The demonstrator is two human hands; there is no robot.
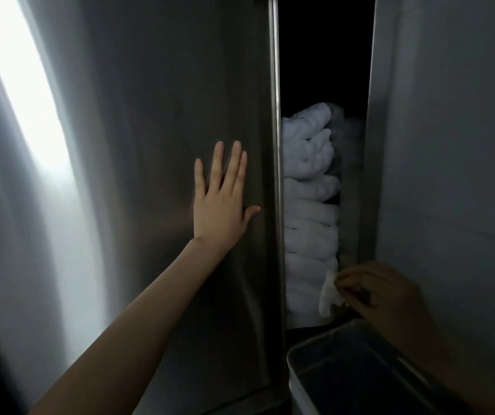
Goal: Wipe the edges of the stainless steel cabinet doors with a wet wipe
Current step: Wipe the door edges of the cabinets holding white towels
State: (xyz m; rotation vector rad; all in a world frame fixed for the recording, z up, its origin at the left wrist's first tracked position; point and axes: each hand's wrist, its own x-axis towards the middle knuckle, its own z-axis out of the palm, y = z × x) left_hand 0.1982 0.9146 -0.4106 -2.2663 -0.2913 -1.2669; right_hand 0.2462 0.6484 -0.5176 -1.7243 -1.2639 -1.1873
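Two tall stainless steel cabinet doors stand apart with a dark gap between them. My left hand (220,202) lies flat, fingers straight, against the front of the left door (165,100), close to its right edge (276,145). My right hand (380,295) pinches a small crumpled white wet wipe (330,293) and holds it against the inner edge of the right door (357,235), low down. The right door's face (455,145) fills the right side of the view.
Inside the gap a stack of folded white towels (310,205) rises about halfway up. A metal tray or bin (345,366) sits just below my right hand at the cabinet's foot. A bright reflection runs down the far left of the left door.
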